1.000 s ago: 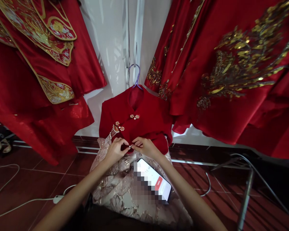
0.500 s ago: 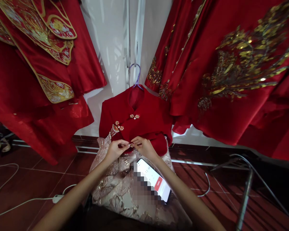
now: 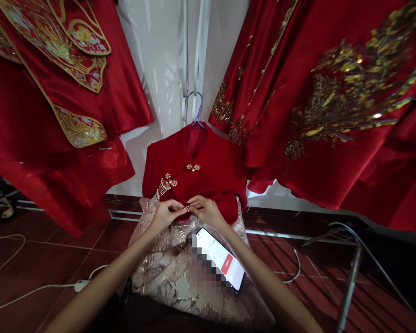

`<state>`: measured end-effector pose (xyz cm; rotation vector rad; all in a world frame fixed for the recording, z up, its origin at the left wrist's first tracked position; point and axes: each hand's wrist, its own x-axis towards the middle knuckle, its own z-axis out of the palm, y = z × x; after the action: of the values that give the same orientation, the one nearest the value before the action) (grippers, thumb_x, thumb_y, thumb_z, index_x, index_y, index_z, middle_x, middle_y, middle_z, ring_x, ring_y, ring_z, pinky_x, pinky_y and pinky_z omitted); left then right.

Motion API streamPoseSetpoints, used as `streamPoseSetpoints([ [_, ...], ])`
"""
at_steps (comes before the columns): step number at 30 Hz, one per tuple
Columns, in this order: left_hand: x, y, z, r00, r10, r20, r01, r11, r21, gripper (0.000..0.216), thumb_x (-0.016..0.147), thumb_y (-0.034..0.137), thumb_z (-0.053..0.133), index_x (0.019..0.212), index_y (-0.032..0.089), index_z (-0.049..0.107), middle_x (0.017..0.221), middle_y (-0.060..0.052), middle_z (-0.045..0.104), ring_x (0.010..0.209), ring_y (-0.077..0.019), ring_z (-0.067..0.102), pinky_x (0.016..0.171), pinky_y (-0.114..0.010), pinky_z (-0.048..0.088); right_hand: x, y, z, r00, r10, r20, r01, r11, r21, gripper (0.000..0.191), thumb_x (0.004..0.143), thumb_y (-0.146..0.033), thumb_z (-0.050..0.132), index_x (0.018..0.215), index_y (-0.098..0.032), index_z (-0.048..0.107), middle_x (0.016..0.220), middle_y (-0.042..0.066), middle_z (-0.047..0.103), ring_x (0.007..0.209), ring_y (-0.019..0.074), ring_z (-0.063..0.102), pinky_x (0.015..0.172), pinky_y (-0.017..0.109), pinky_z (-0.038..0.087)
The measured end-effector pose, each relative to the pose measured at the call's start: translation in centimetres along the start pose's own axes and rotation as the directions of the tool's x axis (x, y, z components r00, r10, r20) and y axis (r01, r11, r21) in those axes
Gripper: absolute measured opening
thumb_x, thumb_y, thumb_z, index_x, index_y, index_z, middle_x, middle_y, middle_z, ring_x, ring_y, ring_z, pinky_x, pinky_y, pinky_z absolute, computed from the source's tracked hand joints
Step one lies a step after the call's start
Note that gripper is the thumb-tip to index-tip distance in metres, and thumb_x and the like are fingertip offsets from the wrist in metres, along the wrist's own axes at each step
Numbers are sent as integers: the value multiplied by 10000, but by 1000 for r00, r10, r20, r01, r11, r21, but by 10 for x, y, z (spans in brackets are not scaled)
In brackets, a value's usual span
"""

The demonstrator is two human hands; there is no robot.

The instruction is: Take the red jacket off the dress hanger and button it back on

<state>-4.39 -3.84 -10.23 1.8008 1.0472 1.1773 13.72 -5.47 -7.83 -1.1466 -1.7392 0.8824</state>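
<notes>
A red high-collared jacket (image 3: 215, 162) hangs in front of me on a purple hanger (image 3: 198, 111). Near its lower edge, my left hand (image 3: 164, 216) pinches a small beaded flower ornament (image 3: 186, 209) from the left. From the other side my right hand (image 3: 210, 212) closes its fingertips on the same ornament, which is mostly hidden between them. Higher on the jacket sit a flower-shaped beaded clasp (image 3: 193, 167) and another with hanging bead strings (image 3: 165, 183). Beneath my hands, pale patterned shiny fabric (image 3: 175, 282) spreads over my lap, with a lit phone (image 3: 222, 261) lying on it.
Red embroidered garments hang at left (image 3: 125, 92) and right (image 3: 263, 115). A metal-framed chair or stool (image 3: 350, 282) stands at right on the red tiled floor. A white cable with a power strip (image 3: 81, 285) runs along the left; shoes (image 3: 0, 207) lie beyond.
Both hands stay at the ornament, their fingertips shifting only slightly. The digits on the phone screen have advanced. The jacket hangs as before.
</notes>
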Motion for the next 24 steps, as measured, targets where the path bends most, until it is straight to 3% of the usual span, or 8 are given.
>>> streamPoseSetpoints([
  [6,-1,4,-2,999,-12,35,15,997,-82,245,684,371,686,750,136,667,741,-55,681,679,-142,626,674,-271,526,1,2,-1,999,27,39,-28,999,28,175,749,-239,612,909,-169,600,807,43,680,773,147,652,735,293,520],
  [9,5,6,-1,982,-177,65,187,956,-227,316,623,410,728,763,136,655,696,-33,666,643,-141,626,639,-291,560,2,-1,-6,999,33,37,-35,999,31,198,715,-241,635,895,-173,590,798,38,665,759,142,633,717,284,508],
  [12,18,10,-4,939,-343,-26,308,871,-383,378,590,441,744,780,136,630,647,-7,638,594,-127,621,633,-305,577,5,-6,-13,1000,22,17,-24,997,79,180,683,-233,634,839,-169,572,756,24,629,720,132,598,688,269,479],
  [15,31,17,-9,909,-377,-176,236,816,-527,362,659,431,705,855,135,630,760,-34,664,640,-115,636,741,-325,568,7,-10,-20,999,26,46,-33,987,156,120,698,-235,584,790,-169,543,700,-4,578,645,109,554,650,255,445],
  [17,39,22,-13,902,-372,-219,172,774,-610,340,696,389,690,908,131,629,908,-74,676,732,-122,649,817,-343,546,7,-13,-24,996,36,84,-51,983,177,118,702,-239,574,787,-170,531,683,-18,552,614,99,528,626,247,423],
  [20,45,27,-17,902,-383,-201,159,726,-669,315,694,329,702,915,114,633,1028,-112,661,833,-143,649,867,-358,522,6,-17,-29,991,34,127,-58,981,184,123,709,-245,567,797,-171,522,695,-21,536,610,93,511,620,242,405],
  [24,46,26,-20,887,-424,-180,190,693,-695,339,685,348,703,924,114,646,945,-110,680,823,-153,651,839,-349,534,4,-22,-31,988,22,153,-47,985,167,124,716,-244,562,807,-174,517,722,-12,545,639,100,514,640,247,405],
])
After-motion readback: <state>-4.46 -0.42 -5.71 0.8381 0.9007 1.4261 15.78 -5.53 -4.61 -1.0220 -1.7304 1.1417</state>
